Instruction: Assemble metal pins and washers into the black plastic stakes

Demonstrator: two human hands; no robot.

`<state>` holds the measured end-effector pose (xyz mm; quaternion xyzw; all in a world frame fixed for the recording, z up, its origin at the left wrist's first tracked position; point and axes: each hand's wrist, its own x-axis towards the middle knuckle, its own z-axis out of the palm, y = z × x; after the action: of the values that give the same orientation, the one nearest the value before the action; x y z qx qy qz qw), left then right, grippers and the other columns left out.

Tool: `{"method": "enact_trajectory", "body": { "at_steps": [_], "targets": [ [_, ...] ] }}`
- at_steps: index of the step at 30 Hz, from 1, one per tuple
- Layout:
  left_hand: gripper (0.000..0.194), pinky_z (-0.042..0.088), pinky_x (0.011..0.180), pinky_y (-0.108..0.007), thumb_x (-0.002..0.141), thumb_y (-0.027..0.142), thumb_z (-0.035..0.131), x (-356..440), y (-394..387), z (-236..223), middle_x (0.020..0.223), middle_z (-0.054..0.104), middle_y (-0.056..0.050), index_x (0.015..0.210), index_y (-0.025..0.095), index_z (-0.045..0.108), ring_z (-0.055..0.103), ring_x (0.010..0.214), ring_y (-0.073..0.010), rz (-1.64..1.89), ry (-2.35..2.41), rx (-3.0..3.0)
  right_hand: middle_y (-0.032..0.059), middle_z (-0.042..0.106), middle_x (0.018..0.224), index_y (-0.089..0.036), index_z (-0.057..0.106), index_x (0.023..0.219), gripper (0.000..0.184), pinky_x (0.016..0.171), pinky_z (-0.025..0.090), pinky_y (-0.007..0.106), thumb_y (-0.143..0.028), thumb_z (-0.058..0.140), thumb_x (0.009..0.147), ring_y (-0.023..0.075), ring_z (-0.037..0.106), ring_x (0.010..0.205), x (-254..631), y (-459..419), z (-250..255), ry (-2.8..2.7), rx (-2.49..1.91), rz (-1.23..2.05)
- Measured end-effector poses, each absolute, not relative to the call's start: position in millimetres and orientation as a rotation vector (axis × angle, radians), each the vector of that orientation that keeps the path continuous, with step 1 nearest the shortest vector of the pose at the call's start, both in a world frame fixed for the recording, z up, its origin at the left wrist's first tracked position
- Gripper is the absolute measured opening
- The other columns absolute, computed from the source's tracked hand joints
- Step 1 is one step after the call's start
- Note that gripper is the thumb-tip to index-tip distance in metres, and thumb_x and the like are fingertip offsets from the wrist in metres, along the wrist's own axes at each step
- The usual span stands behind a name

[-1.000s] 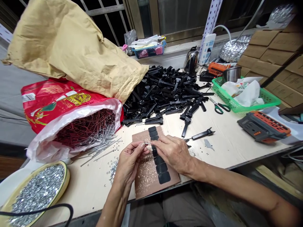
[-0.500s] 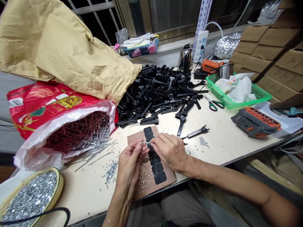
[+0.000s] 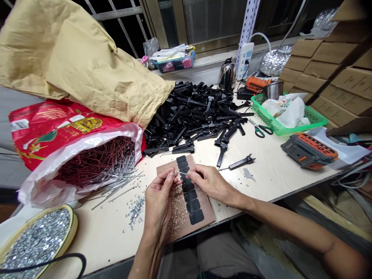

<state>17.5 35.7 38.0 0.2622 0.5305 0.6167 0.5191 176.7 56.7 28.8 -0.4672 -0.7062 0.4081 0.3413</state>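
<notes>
Near the centre of the frame, both hands pinch a thin metal rod [image 3: 182, 173] above the brown board [image 3: 178, 228], the left hand [image 3: 159, 195] at one end, the right hand [image 3: 213, 184] at the other. It looks light, stiff and smooth, apt to roll between fingertips; a pinch near each end should steady it.

This looks like a small workshop. The pale wooden desk [image 3: 247, 186] has a big heap of long black plastic parts [image 3: 194, 112], a yellow bowl full of tiny shiny metal rings [image 3: 40, 236] and an orange-and-black 20V battery [image 3: 310, 150] on it.
</notes>
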Motion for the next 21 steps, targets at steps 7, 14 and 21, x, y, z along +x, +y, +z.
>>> {"method": "enact_trajectory", "body": {
  "at_steps": [7,14,21],
  "targets": [
    [0.038,0.058,0.068,-0.018,0.054,0.019,0.086,15,34,36,0.069,0.068,-0.003,0.088,0.009,0.071,0.064,0.060,-0.0086,1.425,1.128,0.477,-0.0030,0.068,0.089,-0.023,0.063,0.089,0.012,0.072,0.041,0.022,-0.029,0.053,0.089,0.0121,0.061,0.080,168,52,30,-1.854,-1.223,0.964],
    [0.034,0.059,0.070,-0.020,0.052,0.011,0.086,16,35,39,0.073,0.070,-0.006,0.083,0.008,0.072,0.066,0.064,-0.0104,1.440,1.083,0.387,-0.0032,0.068,0.092,-0.022,0.062,0.087,0.008,0.075,0.042,0.022,-0.025,0.055,0.088,0.0121,0.063,0.081,162,49,31,-1.871,-1.303,0.742],
    [0.037,0.058,0.070,-0.019,0.049,0.015,0.088,18,34,39,0.074,0.070,-0.005,0.082,0.009,0.072,0.066,0.064,-0.0097,1.477,1.100,0.391,-0.0027,0.067,0.089,-0.022,0.061,0.089,0.009,0.061,0.036,0.022,-0.027,0.054,0.090,0.0111,0.062,0.073,159,45,33,-1.967,-1.341,0.490]
  ]
}}
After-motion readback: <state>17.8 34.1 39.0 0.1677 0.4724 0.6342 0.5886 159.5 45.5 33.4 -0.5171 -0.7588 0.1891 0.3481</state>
